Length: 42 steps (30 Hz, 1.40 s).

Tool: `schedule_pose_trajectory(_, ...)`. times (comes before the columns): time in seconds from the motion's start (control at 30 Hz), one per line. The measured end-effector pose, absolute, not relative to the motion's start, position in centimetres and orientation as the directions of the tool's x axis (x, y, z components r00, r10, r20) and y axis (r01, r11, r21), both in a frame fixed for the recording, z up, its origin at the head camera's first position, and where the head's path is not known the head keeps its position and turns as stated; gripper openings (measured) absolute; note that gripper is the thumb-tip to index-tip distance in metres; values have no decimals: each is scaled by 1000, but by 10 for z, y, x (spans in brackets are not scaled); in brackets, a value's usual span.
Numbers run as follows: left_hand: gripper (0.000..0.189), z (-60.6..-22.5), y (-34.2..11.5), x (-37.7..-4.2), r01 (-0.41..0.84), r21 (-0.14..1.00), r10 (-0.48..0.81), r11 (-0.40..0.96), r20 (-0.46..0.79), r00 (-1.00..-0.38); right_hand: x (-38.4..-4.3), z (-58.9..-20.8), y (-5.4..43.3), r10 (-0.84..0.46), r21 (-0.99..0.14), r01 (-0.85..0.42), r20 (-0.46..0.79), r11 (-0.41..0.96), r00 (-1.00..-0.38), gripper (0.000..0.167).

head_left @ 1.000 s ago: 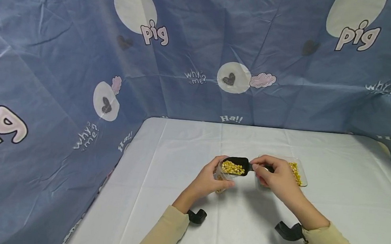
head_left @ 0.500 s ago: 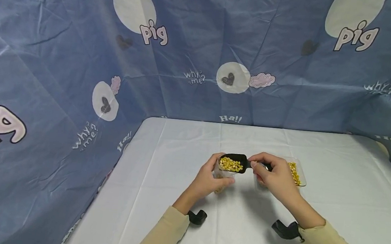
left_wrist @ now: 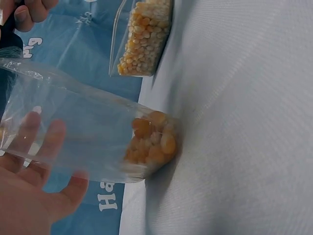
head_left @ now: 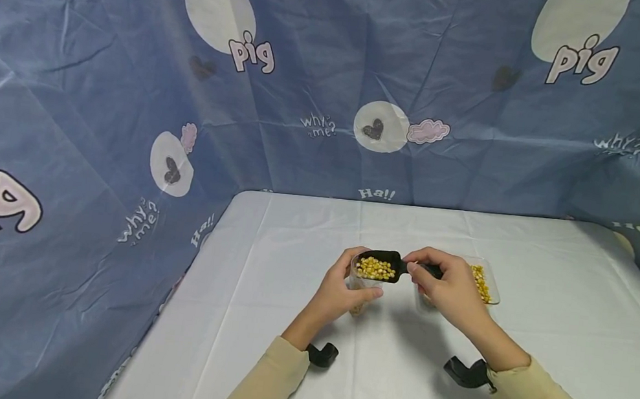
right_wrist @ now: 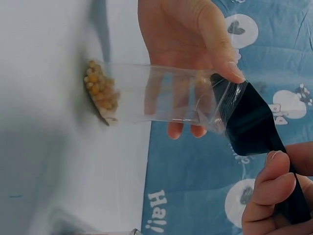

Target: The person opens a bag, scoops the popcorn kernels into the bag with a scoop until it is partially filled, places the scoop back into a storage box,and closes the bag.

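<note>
My left hand (head_left: pixel 339 296) holds a clear plastic bag (left_wrist: pixel 73 132) near its top, fingers and thumb around it. The bag stands upright on the table, with corn kernels (left_wrist: pixel 154 142) at its bottom. My right hand (head_left: pixel 454 288) grips the handle of a black scoop (right_wrist: pixel 252 122). A heap of yellow corn kernels (head_left: pixel 376 269) fills the scoop's bowl. In the right wrist view the scoop's front end is inside the bag's mouth. The scoop lies roughly level in the head view.
Behind my right hand stands a clear plastic container (left_wrist: pixel 113 54) holding more corn kernels, partly hidden by the hand in the head view. A white cloth (head_left: pixel 292 242) covers the table. Blue printed fabric (head_left: pixel 311 62) hangs behind and to the left.
My right hand has moved the loaded scoop slightly left and away from me, further over the bag's mouth. The left hand has barely moved and keeps its hold on the bag.
</note>
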<state>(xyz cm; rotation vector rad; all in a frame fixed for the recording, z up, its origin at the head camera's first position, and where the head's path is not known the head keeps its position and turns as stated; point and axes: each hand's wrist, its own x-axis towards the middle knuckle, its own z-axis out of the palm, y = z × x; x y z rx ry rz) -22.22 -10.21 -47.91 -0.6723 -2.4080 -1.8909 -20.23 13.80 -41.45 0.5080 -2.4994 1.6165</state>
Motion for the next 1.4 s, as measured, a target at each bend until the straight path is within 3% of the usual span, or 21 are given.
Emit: schedule_pose_trajectory(1.4,68,-478,-104,-222,351,917,333,188,277,-901,-196,-410,135,-275,-684,-487,403,543,-873,10)
